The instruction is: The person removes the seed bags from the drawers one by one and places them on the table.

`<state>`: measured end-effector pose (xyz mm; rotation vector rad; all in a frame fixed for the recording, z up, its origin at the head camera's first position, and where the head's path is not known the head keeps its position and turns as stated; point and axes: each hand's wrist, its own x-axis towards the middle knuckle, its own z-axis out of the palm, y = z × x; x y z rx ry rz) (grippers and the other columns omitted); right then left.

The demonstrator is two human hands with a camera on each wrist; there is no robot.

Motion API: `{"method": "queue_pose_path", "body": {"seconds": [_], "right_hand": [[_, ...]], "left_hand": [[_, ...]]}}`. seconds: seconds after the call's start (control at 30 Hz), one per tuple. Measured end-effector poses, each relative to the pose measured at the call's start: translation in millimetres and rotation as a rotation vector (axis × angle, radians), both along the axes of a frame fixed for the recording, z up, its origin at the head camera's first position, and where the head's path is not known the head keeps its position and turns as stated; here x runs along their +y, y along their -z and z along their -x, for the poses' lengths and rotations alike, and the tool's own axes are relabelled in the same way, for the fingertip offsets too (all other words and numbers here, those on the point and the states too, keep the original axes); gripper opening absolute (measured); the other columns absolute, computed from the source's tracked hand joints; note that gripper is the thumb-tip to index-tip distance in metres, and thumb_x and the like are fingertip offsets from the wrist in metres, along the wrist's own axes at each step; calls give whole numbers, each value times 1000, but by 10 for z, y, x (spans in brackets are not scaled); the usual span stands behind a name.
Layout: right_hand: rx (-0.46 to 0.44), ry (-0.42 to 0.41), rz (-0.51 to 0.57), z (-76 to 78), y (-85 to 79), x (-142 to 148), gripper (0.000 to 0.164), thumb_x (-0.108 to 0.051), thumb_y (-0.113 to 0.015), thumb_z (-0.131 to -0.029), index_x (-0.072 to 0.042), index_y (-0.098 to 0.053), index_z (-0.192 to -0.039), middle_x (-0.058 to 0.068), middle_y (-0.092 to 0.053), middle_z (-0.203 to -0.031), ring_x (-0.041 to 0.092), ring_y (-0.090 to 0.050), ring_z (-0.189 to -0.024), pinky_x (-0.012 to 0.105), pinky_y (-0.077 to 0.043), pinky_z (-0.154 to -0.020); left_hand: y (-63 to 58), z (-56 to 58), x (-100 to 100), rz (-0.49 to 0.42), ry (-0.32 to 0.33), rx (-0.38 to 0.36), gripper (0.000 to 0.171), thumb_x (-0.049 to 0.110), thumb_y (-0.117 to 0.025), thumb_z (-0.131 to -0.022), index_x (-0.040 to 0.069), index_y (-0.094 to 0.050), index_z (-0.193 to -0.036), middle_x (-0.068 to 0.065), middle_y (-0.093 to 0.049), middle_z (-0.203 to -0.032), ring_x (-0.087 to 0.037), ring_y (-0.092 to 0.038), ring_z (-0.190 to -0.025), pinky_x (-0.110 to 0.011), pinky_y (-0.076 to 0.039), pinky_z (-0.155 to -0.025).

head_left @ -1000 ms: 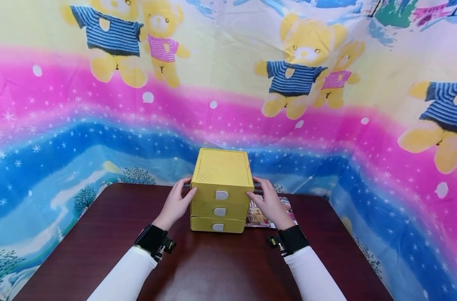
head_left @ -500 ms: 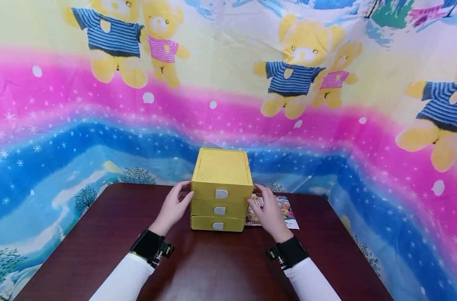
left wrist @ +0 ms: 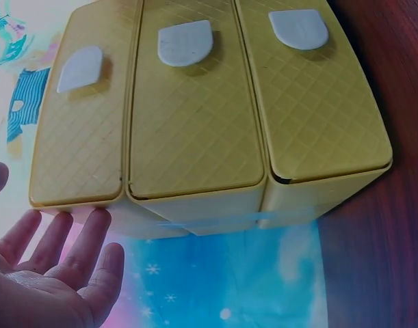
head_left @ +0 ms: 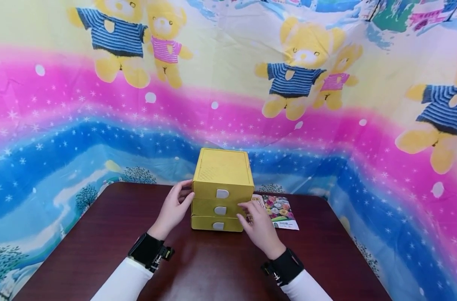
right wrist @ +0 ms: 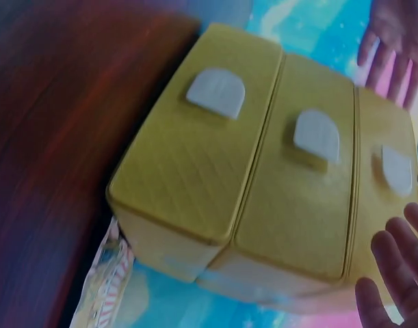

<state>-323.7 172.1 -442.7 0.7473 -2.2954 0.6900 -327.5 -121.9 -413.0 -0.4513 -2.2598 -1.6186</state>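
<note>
A yellow three-drawer storage box (head_left: 224, 166) stands on the table, its drawers closed and each fronted by a pale tab handle (head_left: 222, 193). At its left side my left hand (head_left: 173, 211) has its fingers extended; in the left wrist view the fingertips (left wrist: 96, 222) meet or nearly meet the box's side edge. My right hand (head_left: 263, 230) hovers before the lower right of the drawer fronts, fingers loosely bent and holding nothing. In the right wrist view its fingers (right wrist: 393, 270) appear apart from the drawer fronts (right wrist: 294, 205).
Behind the right hand, a printed packet with flower pictures (head_left: 281, 211) lies on the dark red-brown table (head_left: 213, 267), partly hidden by the hand and box. A patterned curtain with bears (head_left: 228, 121) hangs around the table's back and sides.
My right hand has left the box's right side and moved left and down in front of the drawers, uncovering more of the packet. The left hand stays beside the box, its thumb slightly lower.
</note>
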Motion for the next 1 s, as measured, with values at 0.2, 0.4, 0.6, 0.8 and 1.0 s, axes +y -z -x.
{"method": "queue_pose_path", "body": {"seconds": [0.2, 0.4, 0.6, 0.8, 1.0], "right_hand": [[-44, -66, -110, 19, -4, -179, 30, -22, -75, -96, -13, -70, -125, 0, -68, -112, 13, -65, -103, 34, -58, -85], [-21, -74, -220, 121, 18, -313, 36, -24, -75, -96, -15, -67, -130, -2, -67, -118, 13, -65, -109, 33, -57, -89], [21, -49, -265, 199, 74, -385, 37, -22, -78, -94, -13, -68, -128, -1, -64, -115, 16, -66, -102, 35, -57, -85], [42, -41, -258, 199, 120, -426, 34, -19, -78, -93, -11, -71, -126, 1, -62, -114, 16, -65, -100, 34, -58, -81], [-4, -47, -223, 183, 135, -436, 33, -18, -78, -94, -11, -70, -125, 0, -61, -115, 16, -63, -104, 34, -57, -85]], "left_hand": [[-45, -18, 10, 20, -9, 21, 46, 16, -58, -106, 9, -48, -151, -17, -50, -146, -33, -60, -129, -50, -52, -104], [-86, -12, 36, 36, -29, 34, 45, 14, -60, -105, 7, -50, -149, -19, -49, -145, -33, -60, -128, -50, -52, -103], [-123, 21, 59, 35, -33, 47, 43, 12, -61, -104, 5, -53, -146, -17, -48, -146, -34, -60, -125, -49, -51, -101], [-154, 62, 52, 29, -67, 49, 34, 10, -61, -104, 5, -62, -138, -14, -51, -146, -33, -60, -123, -47, -53, -97], [-170, 94, 39, 37, -81, 57, 31, 10, -61, -104, 6, -65, -134, -13, -55, -143, -33, -63, -118, -47, -53, -95]]}}
